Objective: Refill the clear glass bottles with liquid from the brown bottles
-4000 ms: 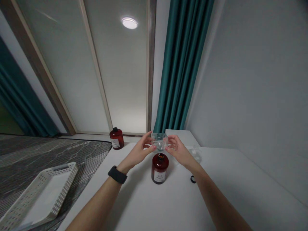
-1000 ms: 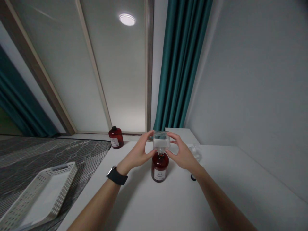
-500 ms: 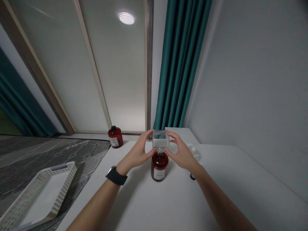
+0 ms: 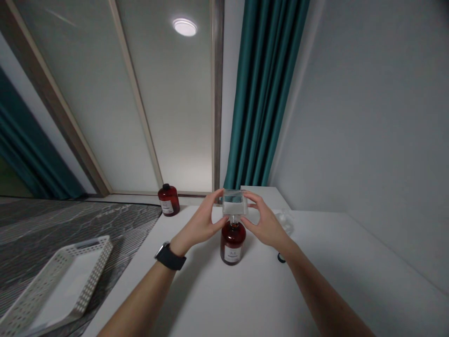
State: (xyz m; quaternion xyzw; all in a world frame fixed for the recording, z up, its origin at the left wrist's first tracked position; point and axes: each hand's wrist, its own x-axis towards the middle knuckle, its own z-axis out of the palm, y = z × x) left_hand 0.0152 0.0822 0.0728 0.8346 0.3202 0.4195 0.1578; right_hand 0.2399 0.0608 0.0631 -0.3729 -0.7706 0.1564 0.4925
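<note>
Between my two hands is a clear square glass bottle (image 4: 235, 205), turned upside down with its neck at the mouth of a brown-red bottle (image 4: 233, 245). That lower bottle stands upright on the white table (image 4: 217, 299) and carries a white label. My left hand (image 4: 206, 217), with a dark watch on its wrist, grips the clear bottle's left side between thumb and fingers. On the opposite side my right hand (image 4: 263, 220) grips it the same way. Whether the two necks touch cannot be made out.
A second brown-red bottle (image 4: 169, 200) with a black cap stands at the table's far left corner. Behind my right hand lies a clear crumpled-looking object (image 4: 285, 221). A black ring-like cap (image 4: 281, 258) is by my right wrist. Left of the table is a white perforated basket (image 4: 93, 276).
</note>
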